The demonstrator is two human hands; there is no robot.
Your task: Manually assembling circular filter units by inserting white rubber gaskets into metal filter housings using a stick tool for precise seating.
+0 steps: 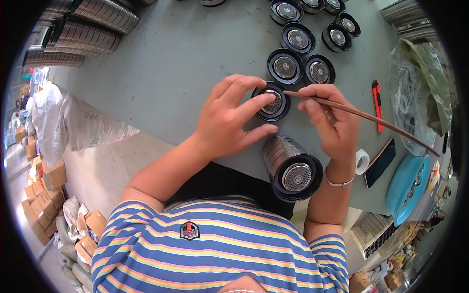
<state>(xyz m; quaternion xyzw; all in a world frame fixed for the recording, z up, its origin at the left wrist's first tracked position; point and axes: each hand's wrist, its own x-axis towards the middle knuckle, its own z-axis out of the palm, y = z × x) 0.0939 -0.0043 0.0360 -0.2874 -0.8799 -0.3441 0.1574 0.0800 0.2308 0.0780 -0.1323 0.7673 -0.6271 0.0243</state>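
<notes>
2 bare hands met over a black disc [277, 108] with a round metal mesh centre, which I found lying on the grey table [171, 49] near its front edge. The left hand [229, 115] was spread: 1 fingertip lay on the mesh, another reached the far rim, and the thumb stuck out just off the near rim. The right hand [334, 117] pinched a thin brown stick [361, 114] whose narrow tip came to the edge of the mesh; whether it touched I could not tell.

Room toward the body looked tight to me: a ringed column [278, 149], topped with the same kind of mesh, stood just on the near side of the disc, between the forearms. Beyond the disc, a string of loose discs [285, 67] ran toward the top of my view, the nearest just beside it. I saw the widest open stretch to the left, bare surface as far as the ringed stacks [97, 29] in the upper corner and the table's slanting left edge. On the right, the stick's long end crossed over a red cutter [377, 105] and reached the blue basin [396, 190]; a white tape roll [365, 166], a dark phone [380, 163] and a crumpled clear bag [408, 97] crowded that side.
</notes>
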